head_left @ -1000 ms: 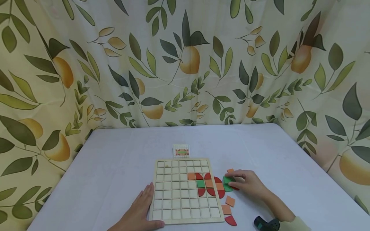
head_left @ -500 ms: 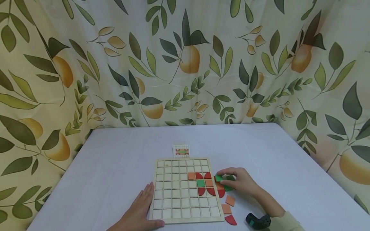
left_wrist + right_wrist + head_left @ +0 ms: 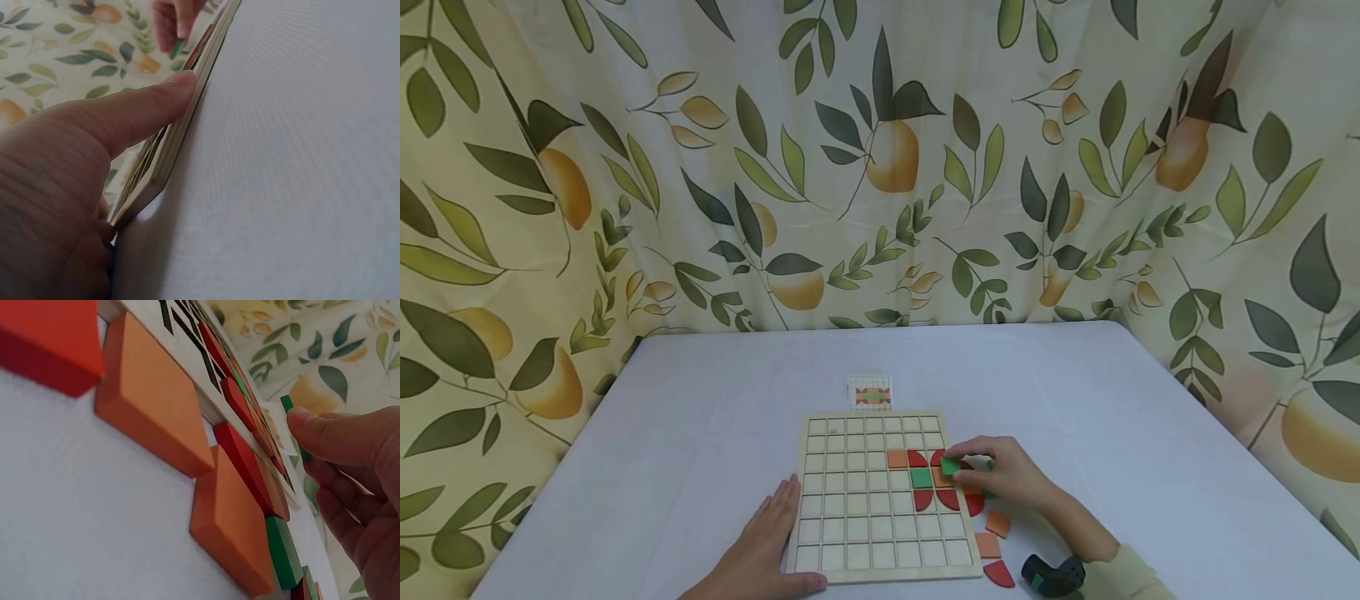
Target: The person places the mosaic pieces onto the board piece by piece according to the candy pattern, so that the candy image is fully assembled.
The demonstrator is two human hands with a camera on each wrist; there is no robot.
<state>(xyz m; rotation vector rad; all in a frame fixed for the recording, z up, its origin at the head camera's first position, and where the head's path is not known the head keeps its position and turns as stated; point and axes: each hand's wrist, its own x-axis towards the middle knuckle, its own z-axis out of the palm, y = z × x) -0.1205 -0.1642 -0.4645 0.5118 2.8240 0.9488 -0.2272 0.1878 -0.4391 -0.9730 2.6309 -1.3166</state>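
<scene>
In the head view, the right hand (image 3: 1003, 472) reaches in over the right edge of the gridded board (image 3: 854, 504), thumb and fingertips pinching a green tile (image 3: 951, 466) and partly covering the loose pieces (image 3: 974, 504) beside the board. The left hand (image 3: 763, 533) lies against the board's left side on the worktop (image 3: 715, 392), fingers straight, thumb spread toward the near corner. The left wrist view shows that thumb over the board's edge, the other fingers mostly hidden, the right hand cropped above. In the right wrist view, the thumb masks most of the green tile; a red piece (image 3: 50, 340) is cut off.
</scene>
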